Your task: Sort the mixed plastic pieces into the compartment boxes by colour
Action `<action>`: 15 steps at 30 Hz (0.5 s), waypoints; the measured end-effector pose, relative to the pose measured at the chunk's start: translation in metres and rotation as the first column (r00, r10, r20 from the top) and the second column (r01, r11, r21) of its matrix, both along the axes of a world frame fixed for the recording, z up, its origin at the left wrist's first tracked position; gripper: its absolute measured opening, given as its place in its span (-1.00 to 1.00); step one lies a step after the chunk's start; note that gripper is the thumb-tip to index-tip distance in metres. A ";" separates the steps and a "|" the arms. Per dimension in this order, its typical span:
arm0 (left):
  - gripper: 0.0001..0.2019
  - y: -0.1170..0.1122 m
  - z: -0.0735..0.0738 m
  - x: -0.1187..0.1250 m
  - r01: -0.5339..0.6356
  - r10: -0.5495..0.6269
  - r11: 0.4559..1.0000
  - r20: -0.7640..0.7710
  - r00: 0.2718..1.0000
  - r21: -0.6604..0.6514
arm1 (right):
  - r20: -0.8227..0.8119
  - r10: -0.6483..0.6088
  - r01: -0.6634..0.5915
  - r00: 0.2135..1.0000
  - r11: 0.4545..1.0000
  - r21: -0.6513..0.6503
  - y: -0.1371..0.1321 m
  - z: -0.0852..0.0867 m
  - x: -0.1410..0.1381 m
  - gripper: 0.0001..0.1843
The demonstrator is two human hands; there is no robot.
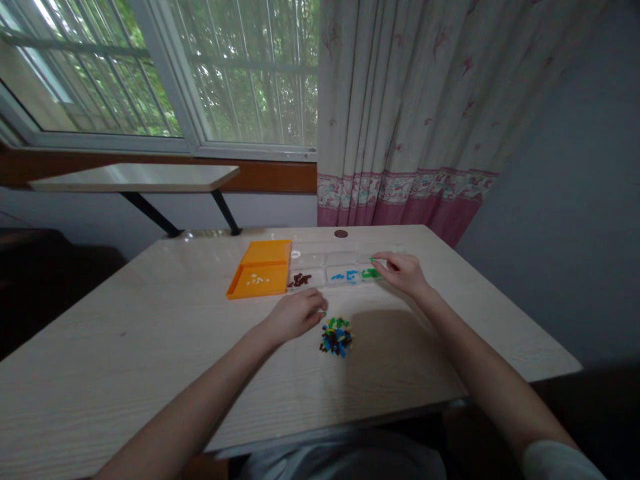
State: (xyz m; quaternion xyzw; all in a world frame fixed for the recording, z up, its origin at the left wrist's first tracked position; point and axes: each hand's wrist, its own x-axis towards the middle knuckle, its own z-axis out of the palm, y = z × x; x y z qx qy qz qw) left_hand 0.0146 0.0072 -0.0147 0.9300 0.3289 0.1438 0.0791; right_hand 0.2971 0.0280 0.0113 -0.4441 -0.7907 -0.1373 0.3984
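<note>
Green piece (371, 260) in right fingers (383, 256), over clear tray (314, 260)

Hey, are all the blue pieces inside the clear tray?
No, some blue pieces lie in the clear tray, but others are in the mixed pile on the table.

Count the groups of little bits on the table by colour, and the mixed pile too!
White group: 1
Brown group: 1
Blue group: 1
Green group: 1
Mixed pile: 1
Total: 5
Single bits are too small to count.
</note>
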 end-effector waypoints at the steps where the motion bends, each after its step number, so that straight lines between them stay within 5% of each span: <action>1: -0.86 0.000 0.001 0.000 -0.012 0.012 1.000 0.002 1.000 0.003 | 0.023 -0.027 0.028 0.999 0.999 -0.033 0.004 -0.001 0.006 -0.70; 8: -0.84 0.000 0.003 -0.001 -0.025 0.026 0.999 0.018 1.000 -0.032 | 0.117 -0.104 0.135 0.988 0.944 -0.302 0.022 -0.019 0.027 -0.71; 15: -0.87 0.002 -0.002 0.000 -0.010 0.016 0.997 0.088 0.996 -0.073 | 0.073 -0.084 0.105 0.994 0.927 -0.360 0.021 -0.021 0.020 -0.70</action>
